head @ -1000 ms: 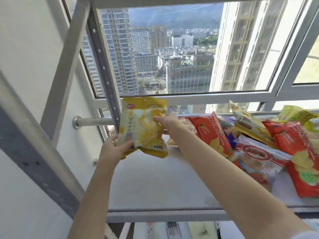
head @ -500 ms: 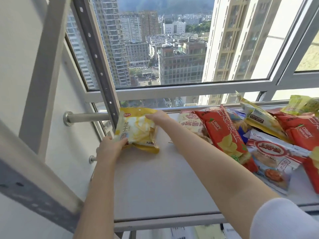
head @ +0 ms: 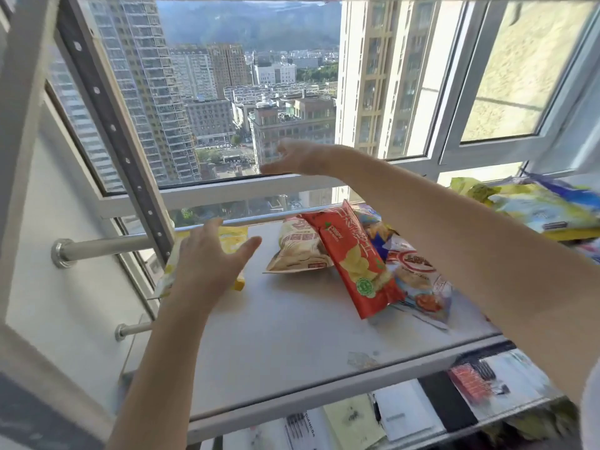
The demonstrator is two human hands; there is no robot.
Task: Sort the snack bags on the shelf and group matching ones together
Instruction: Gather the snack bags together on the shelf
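Observation:
A yellow snack bag (head: 234, 239) lies at the far left of the grey shelf (head: 292, 345), against the slanted metal upright. My left hand (head: 211, 258) hovers over it with straight, spread fingers and hides most of it; contact cannot be told. My right hand (head: 302, 157) is raised in front of the window, fingers loosely spread, holding nothing. To the right lie a beige chip bag (head: 297, 251), a red chip bag (head: 354, 261) leaning over it, and a white and red bag (head: 418, 284).
More bags, yellow-green (head: 532, 206) and blue, are piled at the far right. A horizontal metal rail (head: 107, 246) and the slanted perforated upright (head: 130, 164) border the shelf's left end. Papers and a pen (head: 376, 414) lie on the level below.
Both hands have let go of the yellow bag, which now lies at the shelf's left end. My right hand has risen toward the window; my left hand has opened above the bag.

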